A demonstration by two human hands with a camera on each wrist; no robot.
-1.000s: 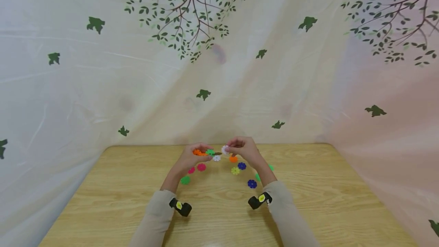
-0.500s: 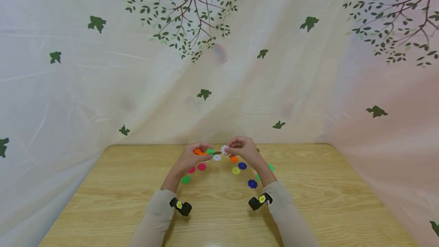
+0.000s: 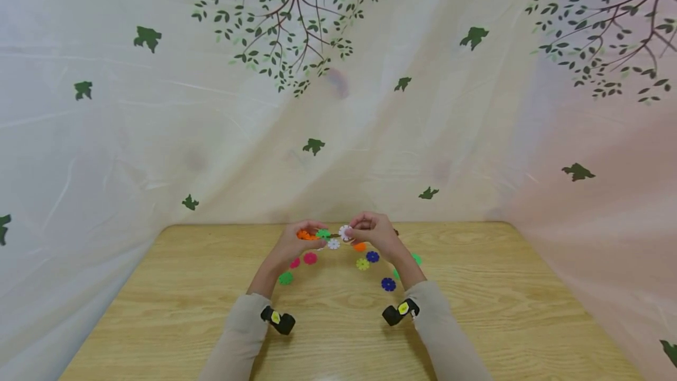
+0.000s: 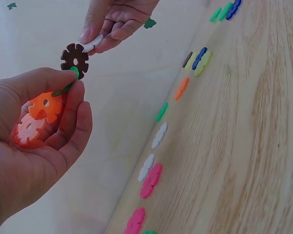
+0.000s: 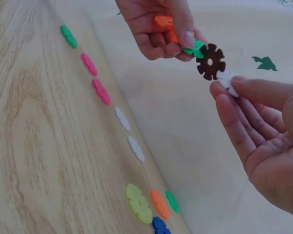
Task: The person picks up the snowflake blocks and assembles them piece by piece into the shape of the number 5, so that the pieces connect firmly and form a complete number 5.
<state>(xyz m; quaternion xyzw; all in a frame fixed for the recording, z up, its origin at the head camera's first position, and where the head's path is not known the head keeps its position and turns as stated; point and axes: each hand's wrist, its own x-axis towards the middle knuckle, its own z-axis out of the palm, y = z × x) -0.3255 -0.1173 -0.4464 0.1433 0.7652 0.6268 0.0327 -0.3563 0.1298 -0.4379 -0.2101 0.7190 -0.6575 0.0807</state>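
Note:
My left hand [image 3: 296,241] pinches a green notched flower disc [image 5: 196,50] between thumb and fingers. Two linked orange discs [image 4: 45,108] lie in the hollow of that palm, joined to the green one. From the green disc's other side a brown disc [image 5: 205,68] sticks out toward my right hand [image 3: 378,235]. That hand pinches a white disc [image 5: 227,83] by thumb and fingertips, its edge right at the brown disc's notched rim and set at an angle to it. Both hands are raised over the far edge of the table.
Loose discs lie on the wooden table [image 3: 338,322]: pink discs [image 3: 310,258] and a green disc [image 3: 285,278] at left, a white disc [image 3: 333,244] mid-back, yellow [image 3: 362,264], orange and blue discs [image 3: 388,284] at right. A printed curtain [image 3: 254,151] hangs behind.
My right hand has shifted very slightly left, bringing the white disc a touch closer to the chain. The left hand keeps its hold, and the loose discs have stayed put.

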